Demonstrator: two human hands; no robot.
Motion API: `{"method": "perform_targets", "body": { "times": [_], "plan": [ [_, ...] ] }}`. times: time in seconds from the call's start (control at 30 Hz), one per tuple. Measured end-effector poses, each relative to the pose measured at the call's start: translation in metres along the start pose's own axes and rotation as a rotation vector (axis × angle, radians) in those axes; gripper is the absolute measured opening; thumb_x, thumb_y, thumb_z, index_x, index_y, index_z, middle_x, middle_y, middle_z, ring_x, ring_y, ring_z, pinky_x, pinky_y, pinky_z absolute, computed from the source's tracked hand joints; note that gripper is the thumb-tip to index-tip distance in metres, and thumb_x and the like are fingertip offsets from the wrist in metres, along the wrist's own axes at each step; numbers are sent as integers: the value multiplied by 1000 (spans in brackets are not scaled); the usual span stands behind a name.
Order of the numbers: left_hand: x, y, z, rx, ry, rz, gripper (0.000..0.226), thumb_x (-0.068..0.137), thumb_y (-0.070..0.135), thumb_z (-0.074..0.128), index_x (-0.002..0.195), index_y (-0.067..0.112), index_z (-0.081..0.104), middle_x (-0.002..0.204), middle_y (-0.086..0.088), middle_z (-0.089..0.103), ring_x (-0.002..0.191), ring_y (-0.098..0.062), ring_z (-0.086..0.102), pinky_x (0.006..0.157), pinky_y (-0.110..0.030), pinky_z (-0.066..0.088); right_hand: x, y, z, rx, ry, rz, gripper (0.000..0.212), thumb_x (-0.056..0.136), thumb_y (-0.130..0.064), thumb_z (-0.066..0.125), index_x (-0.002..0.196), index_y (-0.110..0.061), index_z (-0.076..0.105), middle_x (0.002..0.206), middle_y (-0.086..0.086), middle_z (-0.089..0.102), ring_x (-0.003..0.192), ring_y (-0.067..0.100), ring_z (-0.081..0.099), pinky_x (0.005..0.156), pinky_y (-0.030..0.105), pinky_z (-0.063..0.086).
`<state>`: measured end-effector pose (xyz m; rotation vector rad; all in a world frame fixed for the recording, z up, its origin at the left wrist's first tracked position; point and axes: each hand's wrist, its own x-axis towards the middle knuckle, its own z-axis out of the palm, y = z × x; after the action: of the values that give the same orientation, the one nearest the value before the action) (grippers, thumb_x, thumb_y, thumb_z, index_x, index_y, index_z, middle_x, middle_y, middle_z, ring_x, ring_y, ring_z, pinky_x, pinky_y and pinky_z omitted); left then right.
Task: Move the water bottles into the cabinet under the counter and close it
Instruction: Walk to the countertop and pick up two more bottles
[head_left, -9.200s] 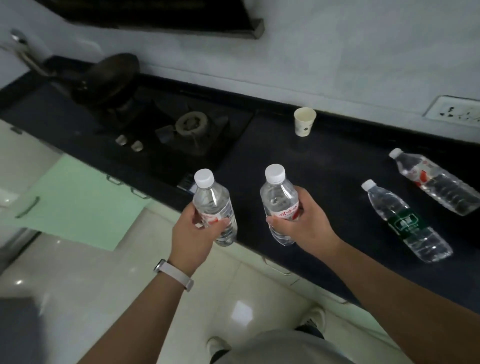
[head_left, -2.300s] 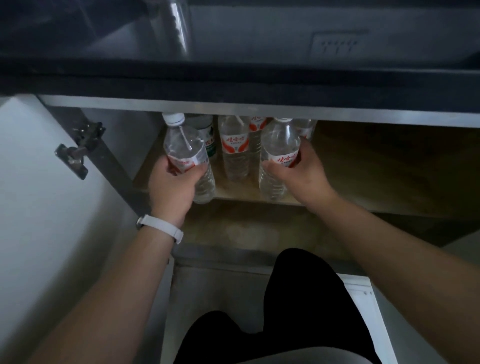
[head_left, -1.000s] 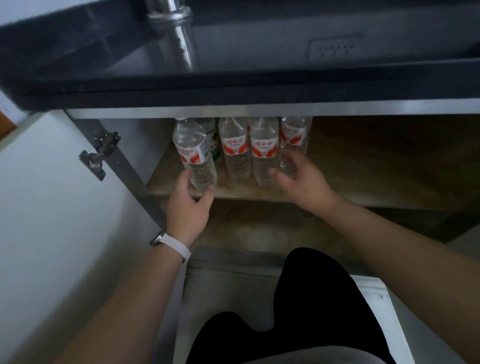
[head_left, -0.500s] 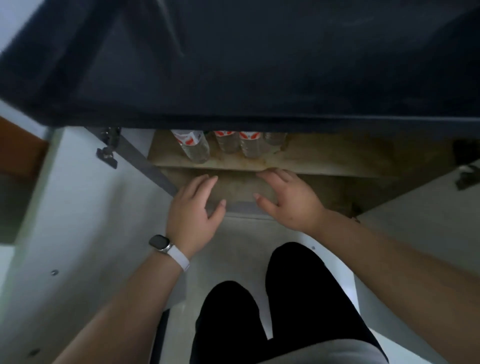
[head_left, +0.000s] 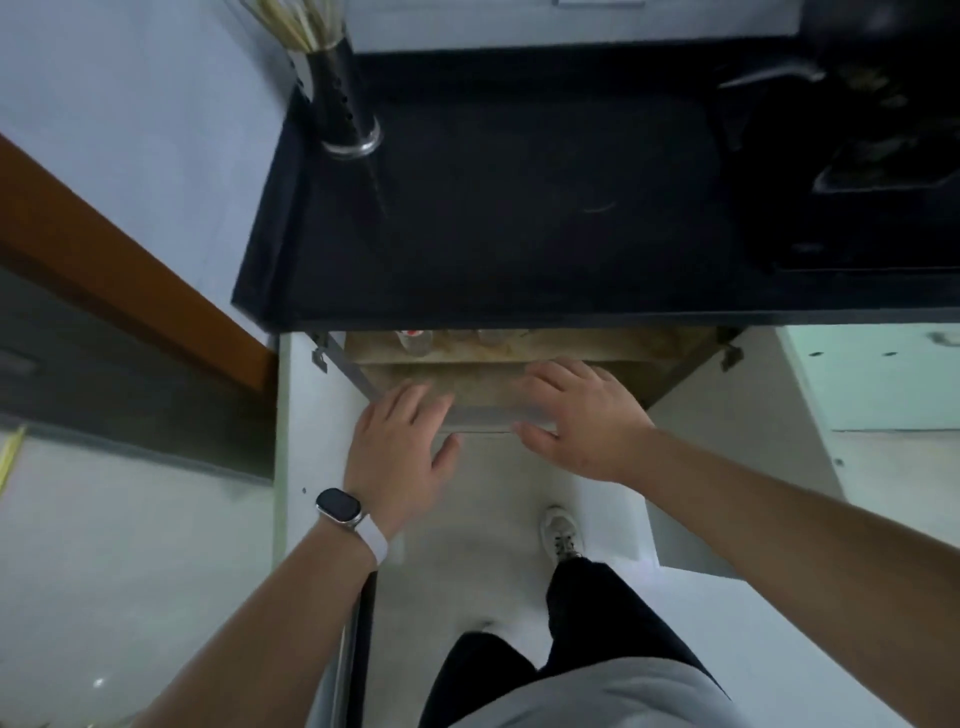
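Note:
I look straight down over the black counter (head_left: 519, 218). Under its front edge the cabinet stands open, with its wooden shelf (head_left: 571, 345) showing. Only the bottoms of the water bottles (head_left: 415, 343) peek out at the shelf's left; the rest is hidden by the counter. My left hand (head_left: 400, 447), with a watch on its wrist, hovers in front of the cabinet's lower edge, fingers spread and empty. My right hand (head_left: 582, 415) hovers beside it, also spread and empty. The left cabinet door (head_left: 306, 441) and the right cabinet door (head_left: 737, 415) both stand swung out.
A metal holder with chopsticks (head_left: 337, 98) stands at the counter's back left. The stove (head_left: 857, 171) with a pan sits at the right. A brown door frame (head_left: 119, 270) runs along the left. My legs and a shoe (head_left: 561, 535) are on the pale floor.
I have stood up from the crouch. Both hands let go of the bottles, which now stand on the shelf, and drew back out of the cabinet. The view rose above the counter.

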<state>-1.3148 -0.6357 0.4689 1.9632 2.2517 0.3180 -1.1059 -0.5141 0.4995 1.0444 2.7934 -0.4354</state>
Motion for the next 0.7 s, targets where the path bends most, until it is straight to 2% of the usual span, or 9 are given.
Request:
{"method": "perform_targets", "body": {
  "times": [0.2,0.37,0.5,0.7],
  "plan": [
    [-16,31,-52,22,42,136,50,91,45,43,126,17,67,132,-11,64,122,-34,58,100,-51,48,-57,-29,-54,-85,23,76,60,97,-59,31,149,-29,32,153,-6,34,141,19,27,113,37,23],
    [-16,62,-70,18,79,245,49,92,46,43,127,20,66,130,-6,64,122,-30,58,99,-47,48,-100,-30,-81,-113,59,153,65,93,-63,22,148,-29,35,150,-6,39,139,20,31,114,39,26],
    [-10,100,-76,40,64,311,51,94,47,40,130,21,65,137,-5,61,130,-29,54,108,-48,41,-137,-18,-94,-104,121,199,60,95,-61,25,146,-31,36,149,-7,40,139,18,31,114,38,25],
    [5,173,-81,65,94,432,48,96,47,42,134,23,62,140,-3,59,133,-26,52,110,-46,37,-199,32,-107,-92,193,271,59,95,-62,26,146,-33,34,152,-9,36,142,18,28,116,38,21]
  ]
}}
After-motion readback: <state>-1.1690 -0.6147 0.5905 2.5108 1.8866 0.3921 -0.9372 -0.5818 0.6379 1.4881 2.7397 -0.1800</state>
